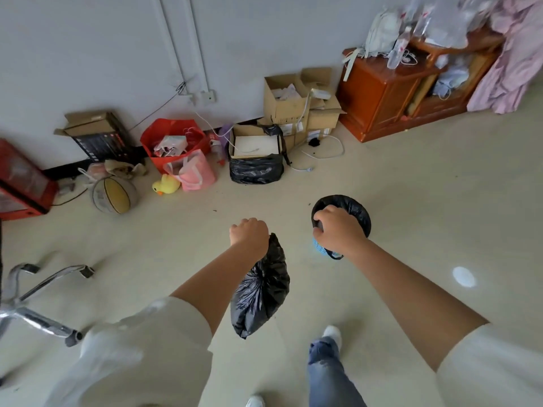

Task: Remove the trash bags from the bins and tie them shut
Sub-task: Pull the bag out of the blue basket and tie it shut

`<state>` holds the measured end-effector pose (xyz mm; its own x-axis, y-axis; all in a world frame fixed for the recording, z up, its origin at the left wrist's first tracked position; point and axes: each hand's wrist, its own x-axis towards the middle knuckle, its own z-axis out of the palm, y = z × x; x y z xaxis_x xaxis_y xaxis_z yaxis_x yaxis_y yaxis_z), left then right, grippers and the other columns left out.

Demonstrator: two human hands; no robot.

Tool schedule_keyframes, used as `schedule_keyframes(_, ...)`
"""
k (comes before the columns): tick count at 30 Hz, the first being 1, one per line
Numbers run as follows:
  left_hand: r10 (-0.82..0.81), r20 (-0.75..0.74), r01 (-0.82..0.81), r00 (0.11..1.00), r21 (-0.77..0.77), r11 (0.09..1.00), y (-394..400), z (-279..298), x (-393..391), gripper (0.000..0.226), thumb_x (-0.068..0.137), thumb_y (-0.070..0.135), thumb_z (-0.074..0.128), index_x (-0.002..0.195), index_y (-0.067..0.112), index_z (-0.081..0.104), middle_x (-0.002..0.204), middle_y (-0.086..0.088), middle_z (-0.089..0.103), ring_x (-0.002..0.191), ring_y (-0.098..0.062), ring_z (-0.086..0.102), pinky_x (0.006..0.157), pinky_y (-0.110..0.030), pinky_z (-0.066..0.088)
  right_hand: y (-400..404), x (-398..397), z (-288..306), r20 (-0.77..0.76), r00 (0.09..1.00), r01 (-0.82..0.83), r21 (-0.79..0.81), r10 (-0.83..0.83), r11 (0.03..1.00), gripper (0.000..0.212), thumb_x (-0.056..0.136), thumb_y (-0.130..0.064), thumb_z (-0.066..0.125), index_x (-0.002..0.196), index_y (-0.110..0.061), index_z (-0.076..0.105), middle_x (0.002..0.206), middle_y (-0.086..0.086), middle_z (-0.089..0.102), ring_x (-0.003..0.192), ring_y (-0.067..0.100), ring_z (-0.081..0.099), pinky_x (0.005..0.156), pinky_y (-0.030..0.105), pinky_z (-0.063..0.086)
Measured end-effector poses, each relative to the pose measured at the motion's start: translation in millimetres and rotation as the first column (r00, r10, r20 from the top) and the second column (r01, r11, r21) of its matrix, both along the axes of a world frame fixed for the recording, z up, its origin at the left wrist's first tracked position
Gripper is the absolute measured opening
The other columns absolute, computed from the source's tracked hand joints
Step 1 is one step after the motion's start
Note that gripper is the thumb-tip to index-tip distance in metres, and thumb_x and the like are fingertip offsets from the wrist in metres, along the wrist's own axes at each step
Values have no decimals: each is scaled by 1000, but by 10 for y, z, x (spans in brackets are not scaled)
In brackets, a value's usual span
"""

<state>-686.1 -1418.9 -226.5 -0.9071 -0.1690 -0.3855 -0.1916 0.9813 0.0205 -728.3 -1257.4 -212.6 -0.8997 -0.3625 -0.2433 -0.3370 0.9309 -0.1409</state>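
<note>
Tied bag (pixel 261 286) hanging below left hand (pixel 249 234), lined bin (pixel 342 221) to its right under right hand (pixel 338 230)

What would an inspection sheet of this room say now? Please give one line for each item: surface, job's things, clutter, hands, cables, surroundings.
Surface: pale floor, small dark specks.
Job's things: gathered black trash bag hanging from left hand; blue bin lined with black bag.
Clutter: cardboard boxes, red bag, pink bag, yellow duck, ball, black bag on the floor.
Hands: left grips bag neck; right hand grips bin's liner rim.
Cables: white cable on the floor.
Surroundings: grey wall, wooden cabinet, chair base.
</note>
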Motion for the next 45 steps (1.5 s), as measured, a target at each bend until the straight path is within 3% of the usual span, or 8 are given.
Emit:
schedule_keyframes(4, 135, 31, -135, 990, -7, 991, 40, -296, -857, 28, 95, 14, 44, 120, 5, 55, 124, -10, 56, 121, -26, 48, 98, -35, 40, 120, -985, -316, 74, 994, -79, -15, 80, 997, 31, 90, -21, 44, 112, -3, 54, 120, 12, 53, 112, 30, 50, 88, 37, 43)
schedule_keyframes(8, 270, 123, -268, 955, -29, 963, 57, -649, -1569, 31, 96, 15, 43, 123, 4, 52, 128, -11, 53, 123, -26, 46, 99, -36, 40, 203, -1901, -663, 220, 958, -175, -46, 181, 983, 39, 91, -24, 45, 126, -7, 51, 132, 9, 48, 120, 27, 47, 94, 36, 41)
schedule_keyframes(13, 341, 219, -339, 914, -49, 940, 77, -1237, -2253, 31, 96, 14, 42, 125, 5, 49, 128, -10, 52, 124, -26, 45, 100, -35, 40, 203, -2744, -1245, 313, 929, -190, -59, 199, 980, 39, 91, -23, 44, 126, -7, 50, 133, 9, 48, 122, 26, 46, 97, 37, 41)
schedule_keyframes(21, 330, 334, -334, 883, -48, 941, 113, -2598, -3216, 30, 92, 7, 47, 121, 5, 53, 125, -10, 55, 121, -26, 48, 98, -34, 40, 143, -3543, -2545, 441, 879, -147, -108, 180, 983, 39, 91, -23, 46, 126, -8, 51, 132, 9, 51, 124, 24, 45, 99, 34, 39)
schedule_keyframes(29, 292, 417, -314, 861, -16, 949, 272, -3851, -3541, 37, 88, 3, 48, 125, 4, 49, 127, -10, 54, 123, -25, 47, 100, -35, 38, 269, -3793, -3629, 551, 825, -165, 19, 128, 986, 40, 91, -22, 45, 129, -9, 49, 133, 9, 50, 123, 25, 46, 95, 35, 42)
schedule_keyframes(35, 356, 378, -386, 855, 4, 923, 479, -4076, -3681, 36, 91, 15, 51, 126, 5, 47, 128, -12, 52, 122, -28, 46, 100, -37, 39, 456, -3996, -3742, 581, 804, -206, 69, 128, 976, 39, 92, -20, 45, 129, -9, 49, 135, 8, 49, 125, 24, 45, 99, 37, 40)
schedule_keyframes(39, 339, 317, -373, 886, 53, 926, 798, -3908, -3805, 34, 92, 16, 50, 125, 8, 45, 127, -11, 52, 122, -28, 46, 99, -38, 39, 625, -4186, -3623, 555, 816, -223, 48, 159, 974, 40, 92, -17, 46, 131, -7, 49, 137, 9, 48, 126, 24, 45, 98, 33, 39)
schedule_keyframes(45, 357, 233, -379, 905, 59, 923, 1603, -3561, -4099, 33, 92, 15, 47, 124, 9, 45, 125, -11, 52, 121, -29, 45, 96, -39, 39, 1195, -4531, -3398, 482, 825, -352, 28, 296, 935, 37, 91, -16, 43, 127, -7, 51, 133, 11, 49, 122, 29, 47, 96, 39, 41)
